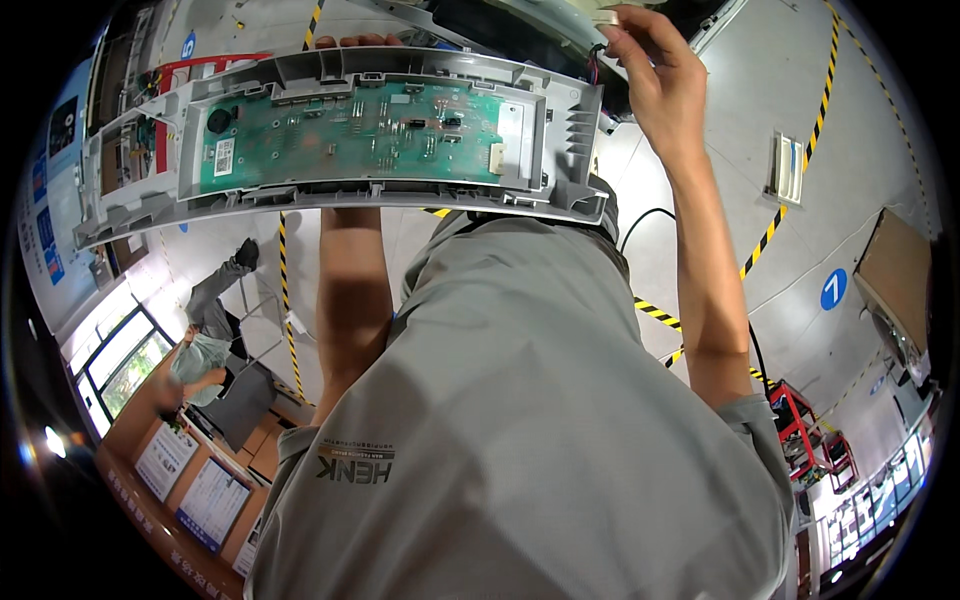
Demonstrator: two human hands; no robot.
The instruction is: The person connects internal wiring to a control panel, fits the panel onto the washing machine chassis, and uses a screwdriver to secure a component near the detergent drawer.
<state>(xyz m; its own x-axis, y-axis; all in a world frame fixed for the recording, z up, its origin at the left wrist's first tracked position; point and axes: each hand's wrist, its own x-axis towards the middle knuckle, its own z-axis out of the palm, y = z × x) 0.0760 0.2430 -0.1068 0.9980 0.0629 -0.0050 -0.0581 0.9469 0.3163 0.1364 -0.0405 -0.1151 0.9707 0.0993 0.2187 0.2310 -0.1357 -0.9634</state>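
A long, curved grey plastic control panel [575, 150] is held up in front of me, its inner side facing me. Set into it is a green circuit board [350, 135] with small black parts and a white label. My left hand [358, 42] grips the panel from behind; only its fingertips show over the far edge, and the forearm passes beneath. Beyond the panel's right end, my right hand [660, 85] is raised, thumb and fingers pinching a small white connector [606, 18]. Dark and coloured wires [594, 65] run just below those fingers, partly hidden by the hand and panel.
A large dark, glossy machine part [520, 35] lies behind the panel. On the floor, a white slotted piece [786, 168] sits beside yellow-black tape [822, 95]. Red metal frames [800, 435] stand at lower right. Another person [205, 365] sits at far left.
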